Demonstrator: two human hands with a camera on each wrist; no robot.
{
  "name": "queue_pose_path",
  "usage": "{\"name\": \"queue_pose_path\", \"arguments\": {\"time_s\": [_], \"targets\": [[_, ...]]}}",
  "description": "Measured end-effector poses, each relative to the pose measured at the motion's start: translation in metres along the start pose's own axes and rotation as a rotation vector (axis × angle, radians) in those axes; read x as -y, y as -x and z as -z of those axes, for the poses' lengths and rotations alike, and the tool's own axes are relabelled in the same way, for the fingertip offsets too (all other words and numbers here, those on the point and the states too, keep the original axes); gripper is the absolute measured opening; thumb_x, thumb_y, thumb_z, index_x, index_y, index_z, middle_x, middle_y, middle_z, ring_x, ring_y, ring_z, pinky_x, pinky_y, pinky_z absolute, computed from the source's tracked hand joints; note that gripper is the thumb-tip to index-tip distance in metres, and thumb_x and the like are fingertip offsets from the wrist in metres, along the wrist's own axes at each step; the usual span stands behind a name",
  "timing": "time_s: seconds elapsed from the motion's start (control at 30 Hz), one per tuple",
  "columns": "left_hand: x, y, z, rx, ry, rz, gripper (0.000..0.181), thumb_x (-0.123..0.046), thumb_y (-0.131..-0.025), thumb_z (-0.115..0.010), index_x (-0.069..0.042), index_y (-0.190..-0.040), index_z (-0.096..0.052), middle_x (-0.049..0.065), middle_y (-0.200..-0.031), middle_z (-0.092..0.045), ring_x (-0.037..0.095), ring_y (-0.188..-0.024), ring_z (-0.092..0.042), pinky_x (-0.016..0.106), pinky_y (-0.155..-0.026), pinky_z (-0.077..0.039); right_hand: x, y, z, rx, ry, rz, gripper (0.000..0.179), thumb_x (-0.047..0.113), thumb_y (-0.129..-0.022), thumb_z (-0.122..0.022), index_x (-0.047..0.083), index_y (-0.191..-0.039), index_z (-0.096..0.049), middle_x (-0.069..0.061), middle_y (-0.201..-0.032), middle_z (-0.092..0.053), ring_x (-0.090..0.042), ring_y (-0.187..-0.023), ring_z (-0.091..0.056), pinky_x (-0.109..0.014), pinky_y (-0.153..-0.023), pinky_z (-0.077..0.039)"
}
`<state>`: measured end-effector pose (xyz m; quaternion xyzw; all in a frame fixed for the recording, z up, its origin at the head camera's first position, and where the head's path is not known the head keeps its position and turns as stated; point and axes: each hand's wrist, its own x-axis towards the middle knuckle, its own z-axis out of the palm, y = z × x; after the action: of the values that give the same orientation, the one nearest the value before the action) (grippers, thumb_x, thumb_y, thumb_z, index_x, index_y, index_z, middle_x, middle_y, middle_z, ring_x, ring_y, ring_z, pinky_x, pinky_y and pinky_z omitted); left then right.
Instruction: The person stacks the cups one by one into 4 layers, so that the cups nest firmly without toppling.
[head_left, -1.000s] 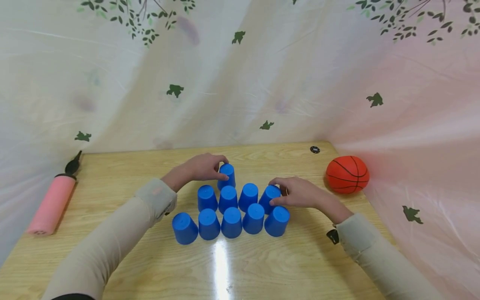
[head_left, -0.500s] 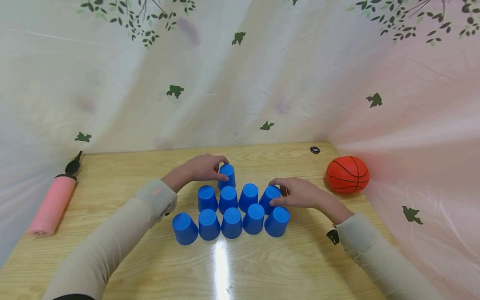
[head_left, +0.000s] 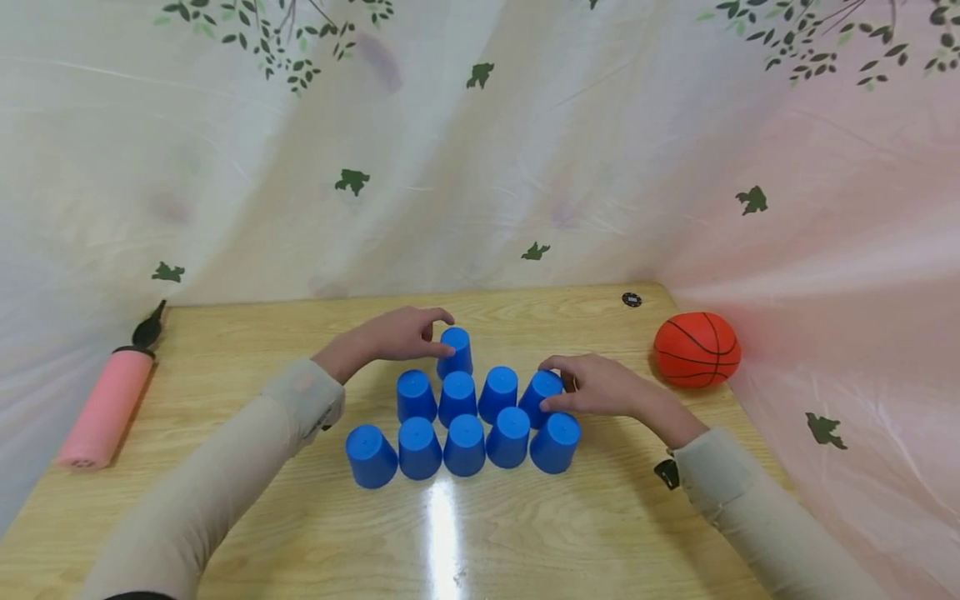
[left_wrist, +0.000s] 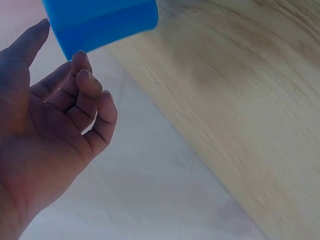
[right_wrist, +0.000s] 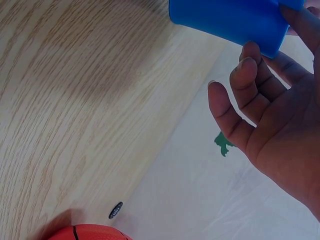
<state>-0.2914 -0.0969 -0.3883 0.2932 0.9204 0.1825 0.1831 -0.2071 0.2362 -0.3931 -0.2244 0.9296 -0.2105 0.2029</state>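
Several blue plastic cups stand upside down in rows. The front row includes a cup [head_left: 463, 450] near its middle; behind it a second row holds a cup [head_left: 457, 400]. A single cup [head_left: 459, 363] stands farthest back. My left hand [head_left: 397, 335] is at that back cup, thumb overlapping its side and index finger raised off its top. In the left wrist view, the loosely bent fingers are beside the cup [left_wrist: 105, 22]. My right hand [head_left: 600, 385] pinches the rightmost second-row cup [head_left: 536, 398] between thumb and fingers, also visible in the right wrist view as a cup [right_wrist: 227, 20].
A red toy basketball [head_left: 696, 350] lies at the table's right edge, with a black round chip [head_left: 632, 299] farther back. At far left lies a pink hand pump [head_left: 108, 408]. Patterned curtains [head_left: 420, 167] hang behind and beside the wooden table [head_left: 300, 517].
My left hand has loosened from the back cup and drawn slightly left, its index finger lifting away. The right hand and the cups stay where they were.
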Motion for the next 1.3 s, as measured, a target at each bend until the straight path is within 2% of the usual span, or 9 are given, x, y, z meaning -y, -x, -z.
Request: {"name": "queue_pose_path", "arguments": {"time_s": [0.17, 0.33, 0.6, 0.73, 1.0, 1.13, 1.3], "targets": [[0.013, 0.014, 0.004, -0.025, 0.001, 0.013, 0.058, -0.048, -0.096, -0.062, -0.015, -0.143, -0.051, 0.006, -0.105, -0.068, 0.019, -0.090, -0.063, 0.033, -0.076, -0.054, 0.000, 0.000, 0.000, 0.001, 0.003, -0.004, 0.054, 0.049, -0.091, -0.069, 0.020, -0.134, -0.057, 0.004, -0.091, -0.064, -0.016, -0.083, -0.057, -0.031, -0.068, -0.048], [0.024, 0.031, 0.007, -0.029, -0.012, 0.015, 0.054, -0.046, -0.098, -0.060, -0.013, -0.140, -0.055, 0.006, -0.105, -0.069, 0.018, -0.089, -0.063, 0.034, -0.077, -0.055, 0.000, -0.001, 0.000, -0.001, -0.002, -0.001, 0.053, 0.048, -0.091, -0.070, 0.020, -0.134, -0.057, 0.004, -0.090, -0.063, -0.016, -0.082, -0.057, -0.031, -0.068, -0.048], [0.028, 0.056, 0.008, -0.013, -0.040, 0.013, 0.045, -0.038, -0.099, -0.061, -0.014, -0.137, -0.057, 0.004, -0.100, -0.069, 0.017, -0.086, -0.062, 0.034, -0.078, -0.054, -0.001, -0.003, -0.001, -0.002, -0.001, 0.012, 0.052, 0.048, -0.091, -0.070, 0.020, -0.133, -0.058, 0.004, -0.088, -0.063, -0.016, -0.081, -0.057, -0.031, -0.067, -0.048], [0.028, 0.065, 0.007, 0.018, -0.029, 0.007, 0.044, -0.036, -0.099, -0.061, -0.017, -0.139, -0.055, 0.005, -0.103, -0.068, 0.017, -0.088, -0.062, 0.035, -0.079, -0.055, -0.002, -0.002, -0.001, 0.000, -0.006, 0.013, 0.052, 0.047, -0.091, -0.069, 0.019, -0.134, -0.057, 0.003, -0.088, -0.063, -0.016, -0.080, -0.057, -0.031, -0.066, -0.048], [0.032, 0.076, 0.004, 0.131, -0.018, 0.035, 0.052, -0.030, -0.098, -0.063, -0.016, -0.145, -0.049, 0.004, -0.105, -0.068, 0.018, -0.093, -0.062, 0.038, -0.082, -0.054, -0.003, -0.004, -0.001, 0.002, 0.004, 0.019, 0.052, 0.048, -0.091, -0.069, 0.020, -0.133, -0.057, 0.004, -0.088, -0.063, -0.016, -0.080, -0.057, -0.031, -0.066, -0.048], [0.032, 0.080, 0.004, 0.156, -0.003, 0.050, 0.056, -0.029, -0.096, -0.065, -0.016, -0.147, -0.046, 0.004, -0.104, -0.067, 0.017, -0.092, -0.062, 0.037, -0.081, -0.054, -0.004, -0.004, -0.002, -0.002, -0.001, 0.024, 0.052, 0.049, -0.091, -0.069, 0.020, -0.133, -0.057, 0.004, -0.087, -0.063, -0.016, -0.080, -0.057, -0.031, -0.066, -0.048], [0.032, 0.083, 0.000, 0.161, 0.022, 0.027, 0.061, -0.033, -0.094, -0.069, -0.016, -0.148, -0.044, 0.001, -0.099, -0.066, 0.015, -0.088, -0.061, 0.034, -0.077, -0.053, -0.005, -0.003, -0.002, -0.003, -0.014, 0.035, 0.052, 0.049, -0.091, -0.069, 0.020, -0.133, -0.057, 0.004, -0.087, -0.063, -0.016, -0.079, -0.057, -0.031, -0.066, -0.048]]}}
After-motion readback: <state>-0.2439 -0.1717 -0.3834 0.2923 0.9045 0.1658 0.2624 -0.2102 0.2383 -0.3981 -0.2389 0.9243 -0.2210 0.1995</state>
